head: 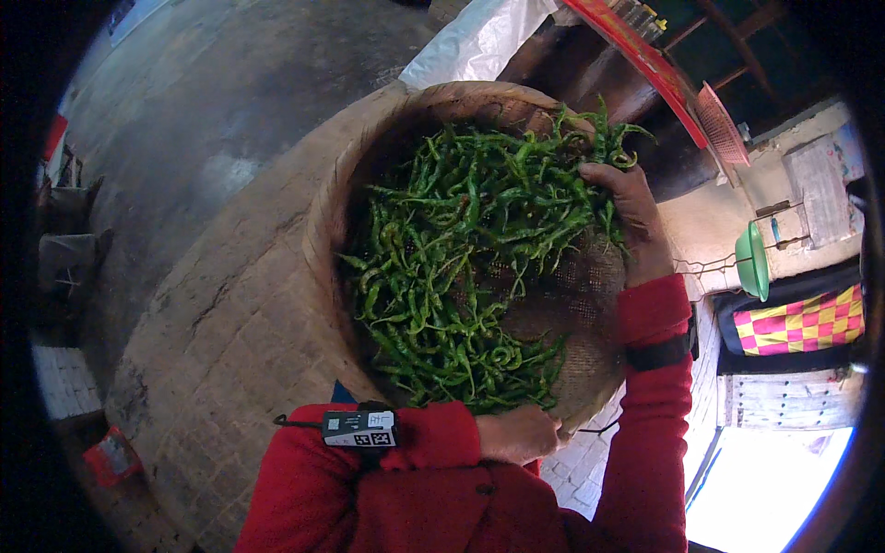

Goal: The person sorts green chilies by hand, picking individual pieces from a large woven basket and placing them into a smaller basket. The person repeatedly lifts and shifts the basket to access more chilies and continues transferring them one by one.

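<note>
A large round woven basket point(319, 231) is in front of my chest, tilted so that its inside shows. Long, curly green chili peppers point(477, 186) cover its far and left parts and curve round to the near side. Bare weave is visible at the right inside. My left hand point(522, 433) is closed round the near rim. At the right rim, my right hand point(626, 202) grips the basket with its thumb on the inner side, against a clump of peppers. The fingers of that hand are hidden behind the rim and peppers.
Brick-like paving point(256, 325) lies left of the basket, beside a dark floor point(207, 124). Beyond the basket are a white sack point(477, 45) and a red-edged board point(646, 72). To the right hang a pink plastic basket point(721, 124) and a green basin point(752, 263).
</note>
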Tool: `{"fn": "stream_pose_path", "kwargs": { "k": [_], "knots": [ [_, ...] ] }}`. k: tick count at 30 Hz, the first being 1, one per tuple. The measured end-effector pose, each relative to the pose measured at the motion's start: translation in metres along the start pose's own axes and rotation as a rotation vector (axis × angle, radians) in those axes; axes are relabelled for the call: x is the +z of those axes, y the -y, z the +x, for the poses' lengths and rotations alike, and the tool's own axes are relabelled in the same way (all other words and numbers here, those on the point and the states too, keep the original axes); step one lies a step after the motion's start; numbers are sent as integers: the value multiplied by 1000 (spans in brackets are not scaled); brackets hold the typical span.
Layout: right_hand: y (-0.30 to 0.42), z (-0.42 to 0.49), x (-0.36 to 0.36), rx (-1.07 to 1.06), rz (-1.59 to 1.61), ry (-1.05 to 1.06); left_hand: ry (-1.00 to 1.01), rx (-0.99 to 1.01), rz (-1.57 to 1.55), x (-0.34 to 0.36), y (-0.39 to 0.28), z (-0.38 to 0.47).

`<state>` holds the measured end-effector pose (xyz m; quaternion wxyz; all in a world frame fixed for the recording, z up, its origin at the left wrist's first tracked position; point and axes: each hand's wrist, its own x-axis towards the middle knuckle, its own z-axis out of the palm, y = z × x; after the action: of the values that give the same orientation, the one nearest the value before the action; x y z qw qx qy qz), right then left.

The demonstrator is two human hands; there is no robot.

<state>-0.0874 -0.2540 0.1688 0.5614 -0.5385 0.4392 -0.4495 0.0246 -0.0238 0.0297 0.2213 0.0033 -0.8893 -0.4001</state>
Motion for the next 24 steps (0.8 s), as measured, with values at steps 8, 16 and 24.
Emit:
{"fn": "stream_pose_path", "kwargs": {
  "k": [8, 16, 24],
  "knots": [
    [27, -17, -12, 1, 13, -81, 207, -50, 10, -2, 3, 6],
    [58, -32, 7, -178, 107, -81, 175, -50, -8, 1, 4, 5],
    [68, -35, 7, -86, 85, -181, 211, -50, 11, 1, 5, 6]
  ]
}}
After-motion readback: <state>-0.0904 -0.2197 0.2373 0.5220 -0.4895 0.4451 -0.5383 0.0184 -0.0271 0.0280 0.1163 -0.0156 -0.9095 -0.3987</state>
